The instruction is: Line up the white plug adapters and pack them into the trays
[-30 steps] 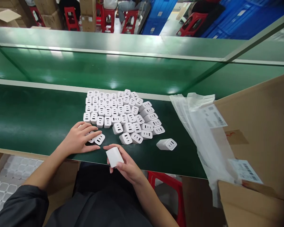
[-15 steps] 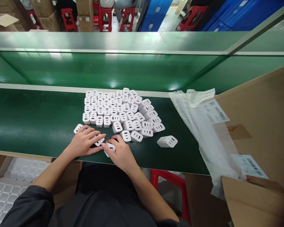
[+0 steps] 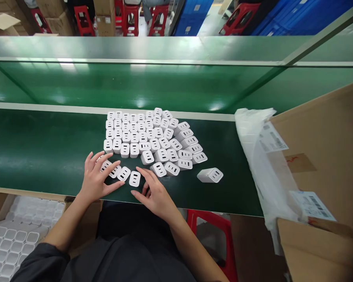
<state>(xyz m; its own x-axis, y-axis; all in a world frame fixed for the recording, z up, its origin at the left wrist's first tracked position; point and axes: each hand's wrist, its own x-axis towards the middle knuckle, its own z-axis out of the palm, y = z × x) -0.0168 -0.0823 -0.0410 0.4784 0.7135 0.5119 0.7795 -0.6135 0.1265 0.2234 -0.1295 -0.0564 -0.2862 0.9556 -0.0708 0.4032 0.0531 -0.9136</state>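
My left hand (image 3: 98, 176) is open, its spread fingers over a short slanting row of white USB charger blocks (image 3: 124, 174). The hand partly covers the row's left end. At the right end stands one charger (image 3: 134, 179), between my two hands. My right hand (image 3: 153, 192) is open just right of it, thumb and index finger apart, with nothing between them. Behind both hands, many more chargers (image 3: 134, 137) stand packed together, ports facing up. They form neat rows on the left and lean askew on the right. A single charger (image 3: 210, 175) lies tilted, apart at the right.
The chargers are on a dark green bench (image 3: 41, 152). At the right, a cardboard box (image 3: 306, 129) has a clear plastic bag (image 3: 253, 149) hanging over its side. Below left, an open box holds white trays (image 3: 8, 244). A red stool (image 3: 214, 221) is under the bench edge.
Both hands have opened and drawn apart, baring the slanting row of chargers. My right hand has let go of the charger at the row's right end. The plastic bag has shifted right.
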